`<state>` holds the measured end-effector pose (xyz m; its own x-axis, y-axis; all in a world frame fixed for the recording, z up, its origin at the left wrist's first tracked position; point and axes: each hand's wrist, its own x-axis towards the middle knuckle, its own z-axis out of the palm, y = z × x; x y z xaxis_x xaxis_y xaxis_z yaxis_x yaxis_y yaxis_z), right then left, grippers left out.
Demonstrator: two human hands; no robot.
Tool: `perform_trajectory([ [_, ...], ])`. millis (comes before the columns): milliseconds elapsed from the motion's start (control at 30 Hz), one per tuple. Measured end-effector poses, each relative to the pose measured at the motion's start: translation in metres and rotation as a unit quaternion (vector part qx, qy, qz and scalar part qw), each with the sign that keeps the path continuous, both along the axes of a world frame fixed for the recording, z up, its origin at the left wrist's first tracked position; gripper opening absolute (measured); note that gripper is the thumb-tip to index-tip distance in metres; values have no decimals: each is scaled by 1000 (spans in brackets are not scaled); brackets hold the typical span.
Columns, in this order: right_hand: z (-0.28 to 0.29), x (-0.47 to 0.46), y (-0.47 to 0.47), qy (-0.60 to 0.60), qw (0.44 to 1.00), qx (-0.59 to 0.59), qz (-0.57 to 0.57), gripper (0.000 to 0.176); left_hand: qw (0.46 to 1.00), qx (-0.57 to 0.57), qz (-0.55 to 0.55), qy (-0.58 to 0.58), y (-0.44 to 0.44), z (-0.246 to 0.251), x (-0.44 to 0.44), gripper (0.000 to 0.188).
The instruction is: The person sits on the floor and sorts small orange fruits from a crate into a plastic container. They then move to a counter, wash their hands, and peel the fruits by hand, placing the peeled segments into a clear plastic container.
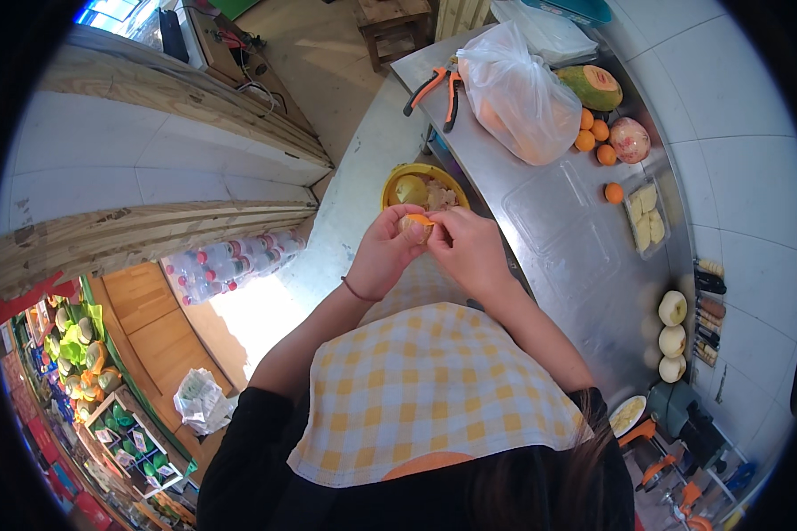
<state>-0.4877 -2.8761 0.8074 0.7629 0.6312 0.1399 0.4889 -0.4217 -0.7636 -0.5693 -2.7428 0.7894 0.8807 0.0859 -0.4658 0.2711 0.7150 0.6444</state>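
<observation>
A partly peeled small orange citrus fruit (pixel 414 230) is held in my left hand (pixel 386 247), with pale flesh and some orange peel showing. My right hand (pixel 473 247) pinches at the peel on the fruit's right side. Both hands are over the floor, just left of the steel counter (pixel 571 299). Beyond them stands a yellow bin (pixel 392 179), partly hidden by my hands, with a pale yellow-green round piece (pixel 412 190) and pale scraps (pixel 442 196) inside.
On the counter lie orange-handled pliers (pixel 438 93), a bulging plastic bag (pixel 518 99), a papaya (pixel 591 87), several small oranges (pixel 586 141), a pomegranate-like fruit (pixel 629 140), clear trays (pixel 561 226), a tray of pale fruit pieces (pixel 647 219) and peeled round fruits (pixel 672 308). Water bottles (pixel 229 262) stand left.
</observation>
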Motion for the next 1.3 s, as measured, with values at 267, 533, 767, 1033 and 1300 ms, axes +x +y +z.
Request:
perform_trajectory([
  [267, 31, 7, -6, 104, 993, 17, -61, 10, 964, 239, -112, -43, 8, 30, 6, 29],
  [533, 46, 24, -9, 178, 977, 53, -101, 14, 967, 224, -66, -106, 15, 16, 1, 32],
  [767, 7, 20, -20, 248, 967, -60, 18, 32, 834, 491, -68, -242, 24, 22, 2, 31],
  [1033, 44, 9, -33, 383, 915, 127, 3, 42, 835, 474, -71, -271, 5, 26, 27, 34],
  [1300, 37, -1, -92, 315, 918, 215, -111, 27, 889, 282, -250, -259, -41, 28, 66, 29],
])
